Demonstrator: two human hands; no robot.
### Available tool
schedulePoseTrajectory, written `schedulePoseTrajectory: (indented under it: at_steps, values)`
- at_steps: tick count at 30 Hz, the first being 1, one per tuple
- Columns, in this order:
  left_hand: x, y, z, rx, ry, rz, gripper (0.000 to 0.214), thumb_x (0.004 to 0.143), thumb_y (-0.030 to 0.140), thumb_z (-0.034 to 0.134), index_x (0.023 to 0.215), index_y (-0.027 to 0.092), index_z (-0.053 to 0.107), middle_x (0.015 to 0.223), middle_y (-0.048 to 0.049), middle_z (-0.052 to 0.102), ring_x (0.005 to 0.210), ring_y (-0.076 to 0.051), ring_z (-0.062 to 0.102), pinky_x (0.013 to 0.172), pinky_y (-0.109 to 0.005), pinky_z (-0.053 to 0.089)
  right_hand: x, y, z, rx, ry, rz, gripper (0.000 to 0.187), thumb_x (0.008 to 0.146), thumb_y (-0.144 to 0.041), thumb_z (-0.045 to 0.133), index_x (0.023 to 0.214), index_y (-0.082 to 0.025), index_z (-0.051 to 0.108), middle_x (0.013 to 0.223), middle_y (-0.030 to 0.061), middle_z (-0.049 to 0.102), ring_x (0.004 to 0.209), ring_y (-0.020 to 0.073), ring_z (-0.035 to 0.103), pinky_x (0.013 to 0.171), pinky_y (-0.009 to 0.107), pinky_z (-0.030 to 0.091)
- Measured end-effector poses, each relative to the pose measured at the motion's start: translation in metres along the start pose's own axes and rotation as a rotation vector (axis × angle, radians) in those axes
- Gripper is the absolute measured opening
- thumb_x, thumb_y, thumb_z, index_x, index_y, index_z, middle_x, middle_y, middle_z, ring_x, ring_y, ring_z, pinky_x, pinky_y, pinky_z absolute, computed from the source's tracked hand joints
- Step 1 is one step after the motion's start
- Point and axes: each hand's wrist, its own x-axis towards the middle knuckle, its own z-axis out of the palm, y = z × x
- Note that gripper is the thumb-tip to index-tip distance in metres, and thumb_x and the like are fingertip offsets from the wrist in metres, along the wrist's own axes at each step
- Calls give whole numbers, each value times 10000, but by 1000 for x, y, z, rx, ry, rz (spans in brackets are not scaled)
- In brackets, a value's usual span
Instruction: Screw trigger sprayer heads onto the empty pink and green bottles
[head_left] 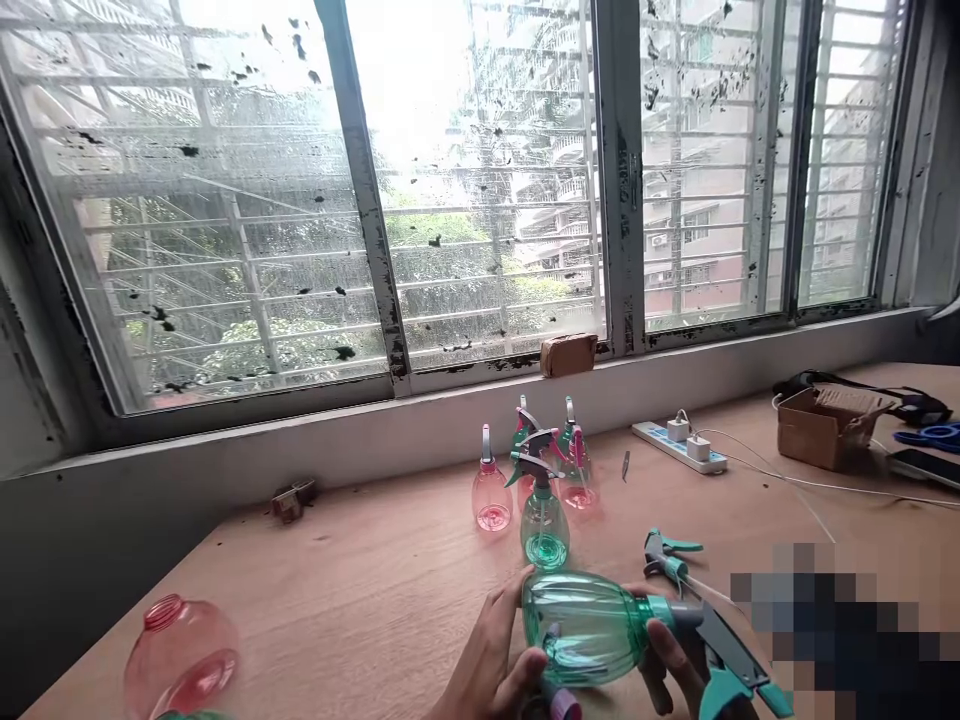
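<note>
A green transparent spray bottle (pixel 589 625) lies sideways between my two hands above the table. My left hand (pixel 499 650) grips its base end, with the thumb below and fingers behind. My right hand (pixel 671 665) closes around the teal collar at the neck, where a grey and teal spray head (pixel 731 650) is attached. On the table just behind, a loose spray head (pixel 667 555) lies with its thin tube to the right. Another spray head with a pink collar (pixel 564 703) shows partly beneath the bottle. A red bottle (pixel 180 650) without a head stands at the lower left.
Several spray bottles with heads, including a green one (pixel 545 525) and a red one (pixel 492 495), stand near the window sill. A power strip (pixel 679 447), a cardboard box (pixel 825 430) and blue scissors (pixel 930 437) are on the right. A pixelated patch hides the lower right.
</note>
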Motion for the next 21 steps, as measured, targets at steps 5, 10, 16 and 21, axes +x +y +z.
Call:
schedulePoseTrajectory:
  at_steps: [5, 10, 16, 21]
  values:
    - [3, 6, 0, 73, -3, 33, 881, 898, 648, 578, 1592, 282, 176, 1572, -159, 424, 1396, -383, 461, 1149, -525, 400, 6, 4, 1, 40, -63, 87, 531, 850, -730, 570, 661, -240, 496, 457, -54, 476, 391, 130, 457, 437, 264, 370]
    - [8, 10, 5, 105, 1, 98, 881, 901, 428, 692, 1585, 336, 143, 1644, -145, 296, 1487, -366, 342, 1185, -534, 363, 11, 1, 0, 2, -53, 131, 563, 866, -741, 524, 612, -254, 403, 441, -73, 421, 380, 109, 386, 430, 259, 294]
    - [6, 12, 4, 29, -42, 115, 845, 941, 432, 634, 1584, 332, 96, 1655, -160, 247, 1512, -366, 283, 1203, -558, 320, 6, -9, 8, 22, 9, 178, 588, 812, -807, 514, 624, -257, 428, 460, -72, 424, 395, 117, 378, 432, 268, 300]
    - [6, 15, -1, -46, -4, 151, 596, 1025, 550, 382, 1547, 318, 214, 1624, -152, 283, 1494, -342, 319, 1187, -540, 347, 0, -17, 16, 28, 107, 217, 640, 726, -860, 553, 583, -245, 449, 473, -57, 461, 393, 119, 425, 414, 257, 337]
